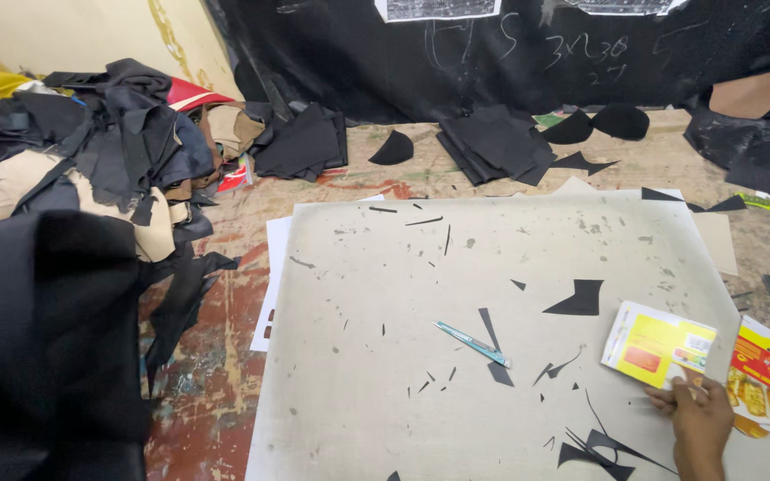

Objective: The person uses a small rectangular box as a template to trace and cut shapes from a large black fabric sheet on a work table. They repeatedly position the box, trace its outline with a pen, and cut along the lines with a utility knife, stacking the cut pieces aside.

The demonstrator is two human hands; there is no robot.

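The yellow packet (659, 345) lies flat near the right edge of the grey cutting board (492, 267), and the right hand (700, 419) presses its fingertips on the packet's lower corner, fingers narrow, gripping nothing else; a second yellow-and-red packet (764, 374) sits just beside it, over the board's right edge. Judged risk: a light push could slide the packet onto the black scraps (603, 450) below, or off the board. The blue knife (472, 344) lies apart at mid-board; left hand not visible.

Only the right hand (700, 419) shows, bare to the wrist, with no sleeve, glove or ring.
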